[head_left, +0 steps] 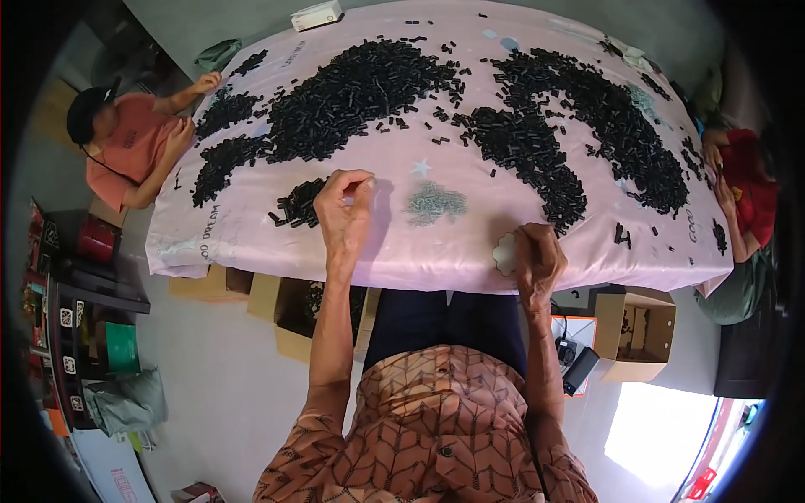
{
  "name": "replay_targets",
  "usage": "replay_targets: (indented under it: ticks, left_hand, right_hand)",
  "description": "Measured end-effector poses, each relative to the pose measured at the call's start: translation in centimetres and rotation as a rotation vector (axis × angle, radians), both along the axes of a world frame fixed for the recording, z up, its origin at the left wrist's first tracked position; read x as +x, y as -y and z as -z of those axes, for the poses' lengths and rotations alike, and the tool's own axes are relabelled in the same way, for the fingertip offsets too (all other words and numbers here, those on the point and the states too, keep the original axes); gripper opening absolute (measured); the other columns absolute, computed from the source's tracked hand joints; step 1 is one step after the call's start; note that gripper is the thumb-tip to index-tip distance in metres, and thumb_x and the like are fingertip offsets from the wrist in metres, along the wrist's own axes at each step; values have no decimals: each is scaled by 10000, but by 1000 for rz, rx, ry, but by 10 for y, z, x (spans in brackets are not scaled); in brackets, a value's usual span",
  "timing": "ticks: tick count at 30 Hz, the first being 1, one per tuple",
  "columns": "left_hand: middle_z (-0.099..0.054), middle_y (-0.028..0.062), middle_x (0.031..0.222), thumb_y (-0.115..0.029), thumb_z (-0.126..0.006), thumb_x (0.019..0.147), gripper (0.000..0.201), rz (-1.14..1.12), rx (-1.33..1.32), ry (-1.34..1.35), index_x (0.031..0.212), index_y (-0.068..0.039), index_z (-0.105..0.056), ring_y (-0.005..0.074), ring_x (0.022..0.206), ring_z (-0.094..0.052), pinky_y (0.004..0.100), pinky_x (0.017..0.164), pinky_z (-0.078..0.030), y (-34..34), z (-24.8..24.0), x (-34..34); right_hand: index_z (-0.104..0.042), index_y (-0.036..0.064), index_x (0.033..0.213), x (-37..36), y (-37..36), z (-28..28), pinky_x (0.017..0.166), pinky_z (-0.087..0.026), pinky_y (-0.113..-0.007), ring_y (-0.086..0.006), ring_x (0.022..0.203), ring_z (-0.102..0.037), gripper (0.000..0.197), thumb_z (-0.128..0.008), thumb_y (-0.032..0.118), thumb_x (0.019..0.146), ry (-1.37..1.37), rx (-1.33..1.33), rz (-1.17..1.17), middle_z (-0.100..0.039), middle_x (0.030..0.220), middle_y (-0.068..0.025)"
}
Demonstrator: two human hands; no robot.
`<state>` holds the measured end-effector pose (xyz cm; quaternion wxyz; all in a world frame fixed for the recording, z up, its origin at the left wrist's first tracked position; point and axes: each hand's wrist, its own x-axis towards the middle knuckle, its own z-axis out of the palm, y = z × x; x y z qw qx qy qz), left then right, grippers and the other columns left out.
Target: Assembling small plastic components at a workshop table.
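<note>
My left hand (344,216) is raised over the near part of the pink cloth (470,251), thumb and forefinger pinched together. Anything between those fingertips is too small to make out. Just left of it lies a small heap of short black cylindrical pieces (300,204). Closer to the table's near edge, my right hand (541,260) is closed, its fingers bunched beside a pale scalloped print on the cloth; whatever it may hold is hidden. Larger heaps of the same black pieces spread beyond, one at left centre (356,96) and another at right centre (524,147).
A person in an orange shirt (134,138) sits at the left end, hands at the table; another in red (748,180) is at the right end. Open cardboard boxes (281,310) (654,335) stand below the near edge. A white box (317,15) lies at the far edge.
</note>
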<state>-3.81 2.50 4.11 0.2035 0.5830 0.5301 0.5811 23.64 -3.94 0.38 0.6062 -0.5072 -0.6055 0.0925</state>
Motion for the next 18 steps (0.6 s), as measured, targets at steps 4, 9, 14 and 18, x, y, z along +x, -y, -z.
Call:
replay_targets:
  ticks: [4, 9, 14, 18]
  left_hand:
    - [-642, 40, 825, 5, -635, 825, 92, 20, -63, 84, 907, 16, -676, 101, 700, -562, 234, 669, -457, 1, 3, -11]
    - [-633, 41, 815, 18, -633, 828, 75, 248, -139, 193, 891, 26, -674, 105, 708, -584, 233, 660, -465, 10, -4, 23]
    - [-634, 38, 833, 25, -647, 832, 65, 196, -48, 177, 892, 27, -670, 98, 702, -540, 227, 658, -449, 9, 19, 48]
    - [-627, 29, 829, 18, -650, 843, 68, 130, -22, 221, 909, 24, -667, 76, 699, -520, 214, 639, -429, 13, 26, 52]
  right_hand:
    - [-603, -10, 858, 1, -2, 3, 656, -470, -323, -254, 704, -587, 122, -628, -83, 763, 14, 14, 6, -607, 798, -119]
    - [-606, -1, 864, 0, -2, 5, 703, -481, -362, -297, 768, -605, 127, -597, -71, 758, 124, 12, -8, -623, 849, -132]
    - [-614, 0, 879, 0, 0, 2, 705, -490, -380, -305, 772, -607, 142, -628, -55, 749, 230, 36, -12, -625, 859, -135]
    - [-631, 6, 859, -2, -2, -4, 677, -486, -390, -307, 757, -601, 114, -642, -27, 750, 317, -21, -12, -619, 832, -132]
